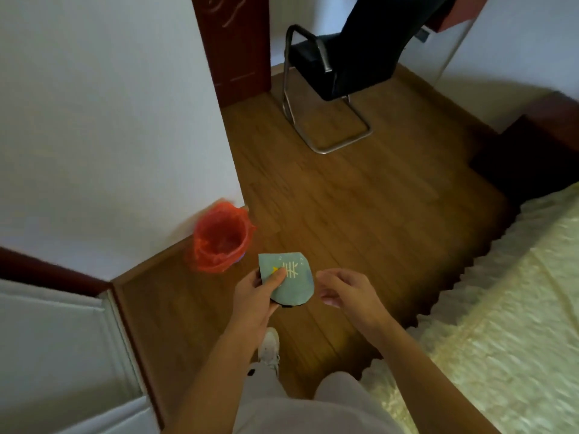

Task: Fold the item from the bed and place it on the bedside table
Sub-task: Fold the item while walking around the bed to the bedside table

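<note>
The folded item (289, 278), a small pale-teal piece of cloth with a cream line pattern and a yellow mark, is up in the air over the wooden floor (360, 198), well clear of the bed (501, 324). Its long axis runs from about five o'clock up to eleven, the straight edge at the top, the rounded end down low. A dark layer peeks out beneath the lower edge.

The left hand (260, 297) has it: thumb pressed flat on the patterned face, fingers tucked behind, a firm pinch at the cloth's seven o'clock corner, so most of the piece sticks out beyond the grip toward one o'clock. The right hand (344, 292) sits just beside the cloth at three o'clock, fingers loosely curled and apart, touching nothing.

At ten o'clock from the cloth, a bin (219, 236) against the wall wears a red plastic liner; I can't make out anything inside. A black chair (316, 67) stands far off at twelve. The white bench (62, 355) shows at eight o'clock.
</note>
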Available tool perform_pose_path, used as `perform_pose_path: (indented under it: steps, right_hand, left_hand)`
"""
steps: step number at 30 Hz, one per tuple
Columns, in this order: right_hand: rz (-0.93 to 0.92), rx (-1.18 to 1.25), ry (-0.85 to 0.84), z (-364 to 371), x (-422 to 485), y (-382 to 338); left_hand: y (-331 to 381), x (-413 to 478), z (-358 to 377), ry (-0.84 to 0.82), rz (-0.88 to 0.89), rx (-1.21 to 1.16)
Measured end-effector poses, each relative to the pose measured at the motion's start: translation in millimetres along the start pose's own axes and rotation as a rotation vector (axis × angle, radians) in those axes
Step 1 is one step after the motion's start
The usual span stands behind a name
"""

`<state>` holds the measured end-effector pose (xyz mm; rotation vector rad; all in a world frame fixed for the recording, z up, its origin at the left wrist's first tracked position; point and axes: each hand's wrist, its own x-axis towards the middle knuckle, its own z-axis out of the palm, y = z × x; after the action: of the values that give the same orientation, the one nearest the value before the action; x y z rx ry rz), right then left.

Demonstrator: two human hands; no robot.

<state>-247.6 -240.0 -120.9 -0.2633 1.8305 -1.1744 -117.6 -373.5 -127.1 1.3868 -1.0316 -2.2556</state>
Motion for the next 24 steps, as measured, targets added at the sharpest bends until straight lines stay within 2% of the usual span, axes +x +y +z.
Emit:
perform_pose_path:
  steps: [6,11,19,24]
  right_hand:
    - [0.070,0.111,0.147,-13.2,38.9,-30.3]
    - [0.100,0.247,0.341,-48.4,48.5,-35.0]
    - [0.070,0.451,0.528,-137.5,62.6,-19.7]
    - [0.018,0.569,0.588,-223.4,81.9,-7.0]
  left_hand:
    - [41.6,63.3,41.8,-0.134,-0.080,0.137]
    - [48.4,94.6,98.0,-0.262,-0.165,0.247]
    - [30.9,122.3,230.1,-0.444,-0.168,0.487]
    - [6.9,139.5,329.2,-0.496,-0.184,0.566]
